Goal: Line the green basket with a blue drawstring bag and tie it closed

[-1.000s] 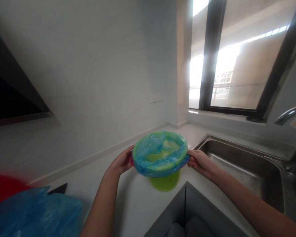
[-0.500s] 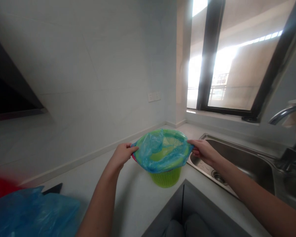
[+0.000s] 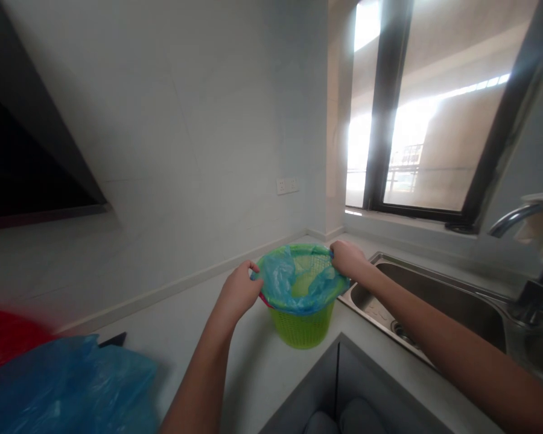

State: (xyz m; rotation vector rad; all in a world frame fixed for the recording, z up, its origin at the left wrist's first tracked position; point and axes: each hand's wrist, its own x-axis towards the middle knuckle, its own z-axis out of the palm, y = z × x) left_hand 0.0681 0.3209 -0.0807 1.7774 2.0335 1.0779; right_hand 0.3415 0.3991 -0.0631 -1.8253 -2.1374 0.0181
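Note:
A green mesh plastic basket [image 3: 302,330] stands upright on the white counter. Over its rim lies a thin blue plastic bag [image 3: 278,283], part of it sagging inside the basket and its edge folded over the front. My left hand [image 3: 241,288] pinches the bag at the left side of the rim, thumb and fingers closed. At the right rear of the rim, my right hand [image 3: 347,259] grips the bag's edge. A bit of red shows beneath the rim near my left hand.
A steel sink [image 3: 434,295] with a faucet [image 3: 520,217] lies to the right. Blue plastic bags [image 3: 72,386] and a red plastic bag [image 3: 13,337] lie at the lower left of the counter [image 3: 199,313]. A dark range hood [image 3: 36,150] juts out at upper left.
Both hands have moved closer together, the right one inward and up along the rim. The bag now sits lower around the rim, and more of the basket's side shows.

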